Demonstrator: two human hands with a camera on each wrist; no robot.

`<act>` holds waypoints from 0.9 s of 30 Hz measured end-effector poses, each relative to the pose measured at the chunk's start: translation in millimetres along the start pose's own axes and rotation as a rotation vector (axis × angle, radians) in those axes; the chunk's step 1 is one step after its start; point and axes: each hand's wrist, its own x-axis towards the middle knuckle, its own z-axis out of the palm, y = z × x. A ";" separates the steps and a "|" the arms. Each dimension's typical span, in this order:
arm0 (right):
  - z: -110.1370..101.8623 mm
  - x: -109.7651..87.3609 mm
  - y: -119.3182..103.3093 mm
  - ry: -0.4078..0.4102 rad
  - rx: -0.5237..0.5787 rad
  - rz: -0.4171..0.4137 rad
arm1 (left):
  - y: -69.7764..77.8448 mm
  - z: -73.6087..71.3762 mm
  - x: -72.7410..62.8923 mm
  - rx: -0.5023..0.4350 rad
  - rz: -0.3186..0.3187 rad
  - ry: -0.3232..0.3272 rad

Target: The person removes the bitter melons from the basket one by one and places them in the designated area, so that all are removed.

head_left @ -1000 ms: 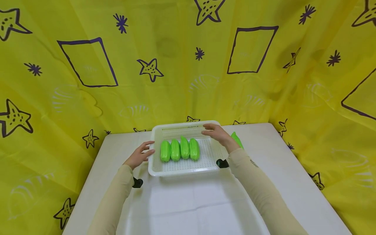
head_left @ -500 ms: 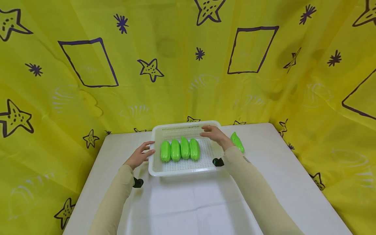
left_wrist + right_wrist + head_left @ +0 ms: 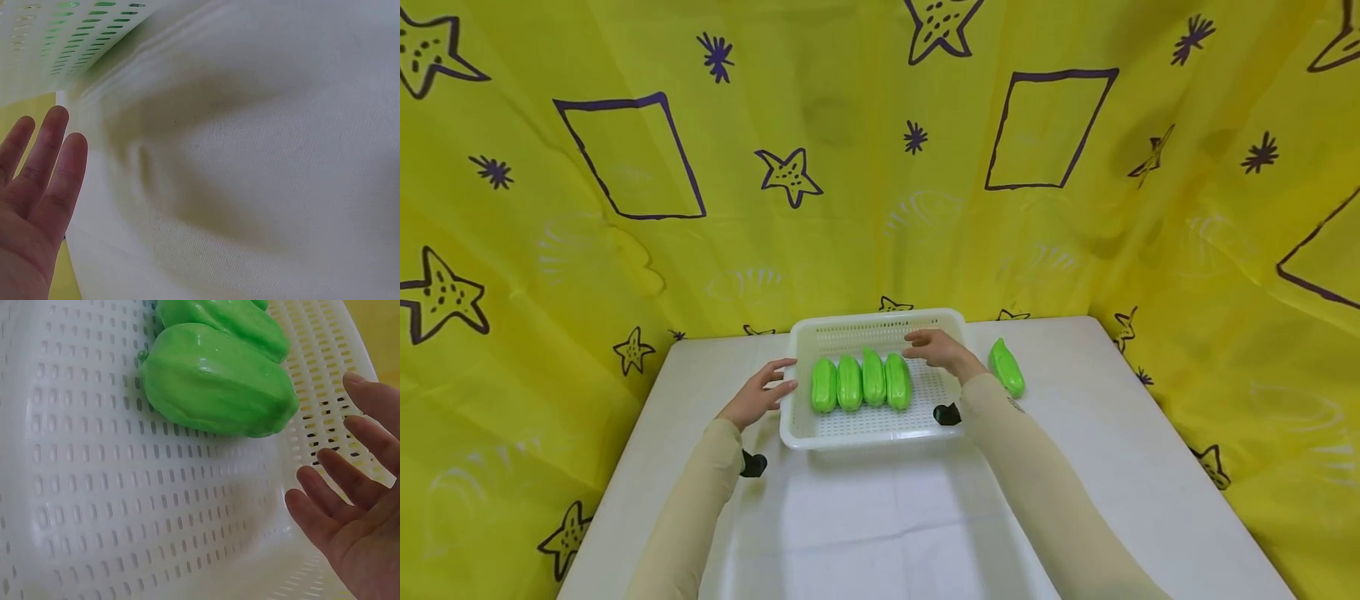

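Several shiny green, ribbed, gourd-like vegetables (image 3: 861, 383) lie side by side in the left half of a white perforated plastic basket (image 3: 880, 435). My right hand (image 3: 942, 350) is over the basket's right part, its fingertips close to the rightmost vegetable (image 3: 219, 381). In the right wrist view its spread fingers hold nothing. My left hand (image 3: 756, 397) is at the basket's left rim, fingers extended toward it. The left wrist view shows those fingers (image 3: 47, 150) straight, just below the basket's slotted wall (image 3: 69, 37). One more green vegetable (image 3: 1006, 367) lies on the table right of the basket.
The basket stands at the back of a white-covered table (image 3: 880, 533). A yellow patterned curtain (image 3: 850, 242) rises behind the table and along both sides. Dark wrist camera mounts (image 3: 947, 414) stick out at both cuffs.
My right hand has moved left over the basket toward the vegetables, and the loose vegetable on the right has come fully into view. The left hand has stayed at the rim.
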 end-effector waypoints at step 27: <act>20.2 5.1 -2.9 -0.143 0.029 0.154 | 3.2 -3.4 -1.7 -0.005 0.011 -0.013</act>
